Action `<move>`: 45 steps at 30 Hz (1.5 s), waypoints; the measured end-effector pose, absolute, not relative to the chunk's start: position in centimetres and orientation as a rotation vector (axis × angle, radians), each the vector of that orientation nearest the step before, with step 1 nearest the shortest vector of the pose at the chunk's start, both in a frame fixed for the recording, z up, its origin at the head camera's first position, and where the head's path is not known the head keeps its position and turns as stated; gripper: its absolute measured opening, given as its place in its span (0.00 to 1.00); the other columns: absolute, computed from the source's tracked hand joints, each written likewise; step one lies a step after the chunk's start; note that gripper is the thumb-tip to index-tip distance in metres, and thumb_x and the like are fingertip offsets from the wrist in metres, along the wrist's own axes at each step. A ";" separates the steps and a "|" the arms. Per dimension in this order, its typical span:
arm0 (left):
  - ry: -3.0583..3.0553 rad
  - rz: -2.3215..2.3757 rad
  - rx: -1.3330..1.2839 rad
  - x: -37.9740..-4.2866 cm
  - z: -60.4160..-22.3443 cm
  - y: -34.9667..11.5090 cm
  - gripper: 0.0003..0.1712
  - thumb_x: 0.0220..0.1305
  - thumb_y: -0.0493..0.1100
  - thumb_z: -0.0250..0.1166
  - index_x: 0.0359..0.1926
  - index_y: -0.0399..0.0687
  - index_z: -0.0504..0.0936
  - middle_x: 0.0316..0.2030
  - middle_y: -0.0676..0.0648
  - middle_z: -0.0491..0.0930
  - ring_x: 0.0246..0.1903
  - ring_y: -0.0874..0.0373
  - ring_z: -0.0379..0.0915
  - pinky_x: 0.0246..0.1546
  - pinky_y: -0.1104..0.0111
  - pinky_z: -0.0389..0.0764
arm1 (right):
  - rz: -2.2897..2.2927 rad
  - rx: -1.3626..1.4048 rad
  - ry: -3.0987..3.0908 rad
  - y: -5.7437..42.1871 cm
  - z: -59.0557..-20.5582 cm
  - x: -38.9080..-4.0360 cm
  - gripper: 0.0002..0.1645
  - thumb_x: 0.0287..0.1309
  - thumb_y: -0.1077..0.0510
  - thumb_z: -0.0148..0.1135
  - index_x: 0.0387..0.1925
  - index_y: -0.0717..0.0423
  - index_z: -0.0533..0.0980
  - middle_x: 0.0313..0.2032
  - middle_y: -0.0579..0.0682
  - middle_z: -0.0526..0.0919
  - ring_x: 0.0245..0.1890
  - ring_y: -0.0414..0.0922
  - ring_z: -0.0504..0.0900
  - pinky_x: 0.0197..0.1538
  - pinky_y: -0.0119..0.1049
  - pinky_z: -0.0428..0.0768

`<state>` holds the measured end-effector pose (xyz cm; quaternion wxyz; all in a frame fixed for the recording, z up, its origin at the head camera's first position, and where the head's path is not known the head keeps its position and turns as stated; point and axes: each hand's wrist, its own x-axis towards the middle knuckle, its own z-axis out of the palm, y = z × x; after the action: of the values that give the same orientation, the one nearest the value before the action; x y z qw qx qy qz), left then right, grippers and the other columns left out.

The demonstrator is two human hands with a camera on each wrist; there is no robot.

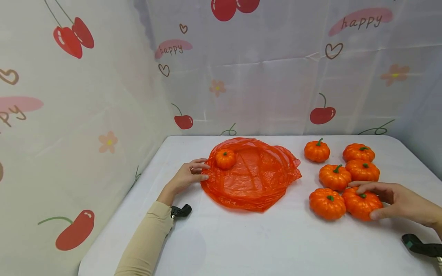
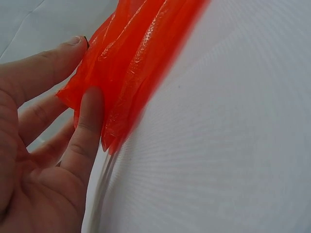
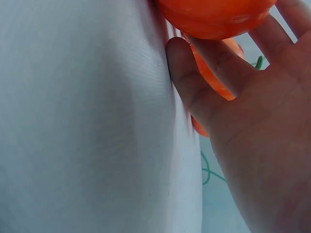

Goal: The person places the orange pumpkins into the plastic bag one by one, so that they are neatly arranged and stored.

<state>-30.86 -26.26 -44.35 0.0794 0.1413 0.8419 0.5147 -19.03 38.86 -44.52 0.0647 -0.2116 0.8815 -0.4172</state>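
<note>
My left hand rests at the left edge of a crinkled red plastic bag. In the left wrist view, its fairly straight fingers touch the bag's gathered edge, with the thumb apart from them. A small orange pumpkin with a green stem sits on the bag's left part. At the right, my right hand grips another orange pumpkin, thumb on the near side and fingers across its far side. Part of this pumpkin shows at the top of the right wrist view.
Beside the gripped pumpkin lies another pumpkin. Behind stand several more, including one by itself and a back right one. A white cloth covers the table. Printed curtains rise behind and at the sides.
</note>
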 end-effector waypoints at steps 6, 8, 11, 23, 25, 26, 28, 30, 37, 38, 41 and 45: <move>2.512 1.540 0.438 -31.0 -44.3 -26.3 0.23 0.61 0.46 0.76 0.57 0.48 0.86 0.75 0.50 0.67 0.66 0.38 0.71 0.60 0.54 0.81 | -1.227 -0.607 2.698 38.7 -44.6 -18.9 0.26 0.55 0.68 0.74 0.56 0.55 0.80 0.57 0.09 0.69 0.49 0.21 0.73 0.44 0.21 0.75; 2.508 1.538 0.445 -31.0 -44.4 -26.3 0.23 0.62 0.46 0.76 0.58 0.47 0.86 0.75 0.50 0.67 0.66 0.37 0.70 0.60 0.54 0.81 | -1.220 -0.597 2.706 38.7 -44.6 -18.9 0.26 0.54 0.68 0.74 0.56 0.55 0.80 0.56 0.09 0.69 0.48 0.20 0.72 0.44 0.21 0.75; 2.504 1.537 0.442 -31.0 -44.5 -26.3 0.24 0.61 0.46 0.76 0.58 0.47 0.86 0.75 0.50 0.67 0.67 0.37 0.70 0.60 0.55 0.81 | -1.222 -0.605 2.707 38.7 -44.5 -18.9 0.26 0.54 0.68 0.74 0.55 0.55 0.80 0.57 0.10 0.70 0.50 0.18 0.70 0.45 0.19 0.74; 2.519 1.536 0.421 -30.8 -44.2 -26.2 0.22 0.61 0.48 0.76 0.56 0.52 0.88 0.73 0.53 0.68 0.66 0.40 0.72 0.58 0.58 0.83 | -1.204 -0.623 2.711 38.9 -43.8 -18.8 0.24 0.55 0.68 0.73 0.53 0.55 0.80 0.57 0.12 0.71 0.51 0.18 0.71 0.45 0.20 0.75; 2.519 1.538 0.422 -30.8 -44.3 -26.2 0.21 0.60 0.47 0.76 0.55 0.53 0.88 0.73 0.54 0.69 0.66 0.40 0.72 0.58 0.57 0.83 | -1.211 -0.615 2.711 39.0 -43.4 -18.7 0.24 0.55 0.69 0.73 0.54 0.55 0.79 0.57 0.11 0.72 0.51 0.18 0.71 0.45 0.19 0.75; 2.521 1.537 0.422 -30.9 -44.3 -26.2 0.21 0.60 0.47 0.77 0.55 0.53 0.88 0.73 0.54 0.69 0.66 0.40 0.72 0.58 0.56 0.82 | -1.221 -0.612 2.703 39.1 -43.2 -18.7 0.25 0.55 0.69 0.73 0.55 0.56 0.79 0.57 0.11 0.72 0.51 0.17 0.71 0.46 0.18 0.74; 2.527 1.534 0.420 -30.9 -44.4 -26.2 0.21 0.60 0.47 0.77 0.55 0.53 0.88 0.73 0.54 0.69 0.66 0.40 0.72 0.59 0.56 0.82 | -1.244 -0.624 2.711 39.1 -42.8 -18.6 0.26 0.54 0.71 0.73 0.55 0.57 0.79 0.57 0.12 0.72 0.52 0.16 0.71 0.46 0.16 0.73; 2.529 1.535 0.419 -31.0 -44.5 -26.2 0.21 0.60 0.47 0.77 0.55 0.53 0.88 0.73 0.54 0.69 0.65 0.40 0.72 0.58 0.57 0.83 | -1.270 -0.634 2.728 39.0 -42.5 -18.6 0.26 0.52 0.72 0.73 0.54 0.58 0.79 0.57 0.14 0.74 0.52 0.16 0.70 0.47 0.14 0.73; 2.520 1.538 0.442 -30.9 -44.5 -26.4 0.23 0.60 0.47 0.77 0.57 0.50 0.87 0.74 0.50 0.68 0.65 0.38 0.72 0.56 0.60 0.83 | -1.298 -0.624 2.740 38.8 -41.6 -18.7 0.27 0.53 0.73 0.73 0.55 0.57 0.78 0.58 0.14 0.74 0.53 0.16 0.71 0.46 0.18 0.76; 2.515 1.541 0.438 -30.9 -44.5 -26.4 0.23 0.60 0.47 0.77 0.57 0.50 0.87 0.74 0.50 0.68 0.65 0.38 0.72 0.56 0.60 0.83 | -1.309 -0.633 2.729 38.7 -41.6 -18.8 0.27 0.54 0.73 0.72 0.56 0.58 0.78 0.58 0.15 0.74 0.53 0.17 0.71 0.46 0.19 0.77; 2.517 1.540 0.426 -30.9 -44.5 -26.4 0.22 0.60 0.47 0.77 0.56 0.52 0.88 0.74 0.52 0.68 0.66 0.39 0.72 0.57 0.59 0.83 | -1.344 -0.677 2.700 38.3 -41.4 -19.0 0.27 0.55 0.75 0.70 0.56 0.59 0.77 0.60 0.17 0.74 0.53 0.20 0.74 0.46 0.21 0.79; 2.539 1.534 0.442 -30.9 -44.5 -26.4 0.21 0.60 0.47 0.77 0.54 0.54 0.88 0.73 0.54 0.70 0.65 0.40 0.73 0.61 0.54 0.81 | -1.333 -0.696 2.724 37.8 -40.8 -19.2 0.27 0.56 0.75 0.69 0.57 0.58 0.77 0.59 0.18 0.75 0.52 0.21 0.76 0.44 0.23 0.81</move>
<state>-30.93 -26.40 -44.48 0.0712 0.1469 0.8444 0.5103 -19.23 37.80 -40.79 0.0149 -0.2238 0.8754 -0.4282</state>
